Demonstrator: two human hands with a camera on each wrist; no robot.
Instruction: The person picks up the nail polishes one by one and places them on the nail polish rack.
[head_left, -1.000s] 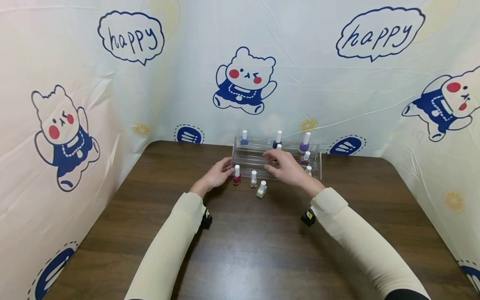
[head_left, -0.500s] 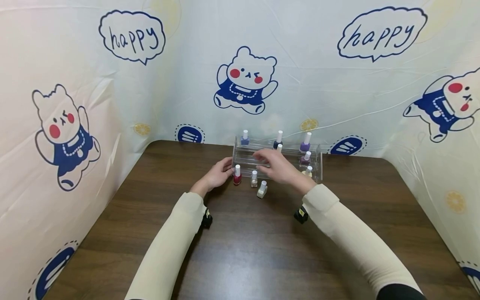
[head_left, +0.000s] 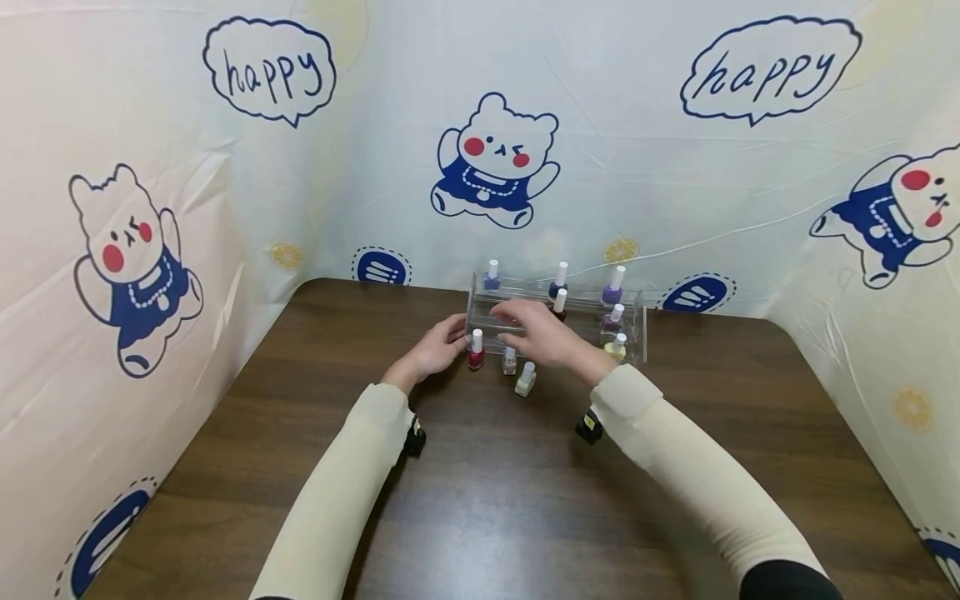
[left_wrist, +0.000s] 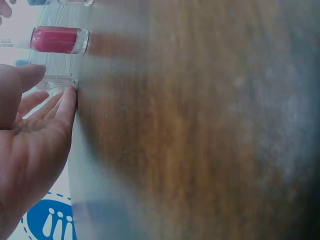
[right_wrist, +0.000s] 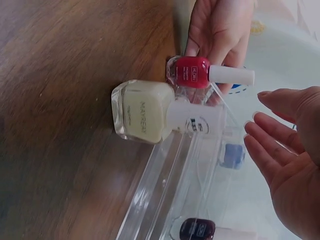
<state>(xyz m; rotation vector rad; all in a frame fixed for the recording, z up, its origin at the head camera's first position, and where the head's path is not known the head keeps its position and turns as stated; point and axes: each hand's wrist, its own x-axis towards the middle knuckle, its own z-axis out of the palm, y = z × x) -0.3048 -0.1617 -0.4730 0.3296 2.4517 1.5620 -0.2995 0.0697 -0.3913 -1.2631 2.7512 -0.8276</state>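
A clear acrylic tiered rack (head_left: 636, 337) stands at the back of the table. My left hand (head_left: 435, 347) touches its left end with extended fingers (left_wrist: 66, 107). My right hand (head_left: 542, 333) hovers over the rack's left half, thumb and fingers apart, holding nothing. In front of the rack stand a red nail polish bottle (head_left: 476, 356), a small clear-looking one (head_left: 509, 364) partly hidden in the right wrist view, and a pale cream nail polish bottle (right_wrist: 145, 112). Near my right hand on the middle tier is a dark red nail polish bottle (right_wrist: 196, 229).
On the top tier sit a blue bottle (head_left: 492, 280), a navy bottle (head_left: 557, 287) and a purple bottle (head_left: 612, 292). A darker purple bottle (head_left: 612, 321) and a yellow bottle (head_left: 616, 350) fill lower tiers at right. Printed cloth (head_left: 405, 167) hangs behind the table (head_left: 480, 500).
My right hand has moved left along the rack, uncovering the dark red and yellow bottles more. The left hand stays at the rack's left end.
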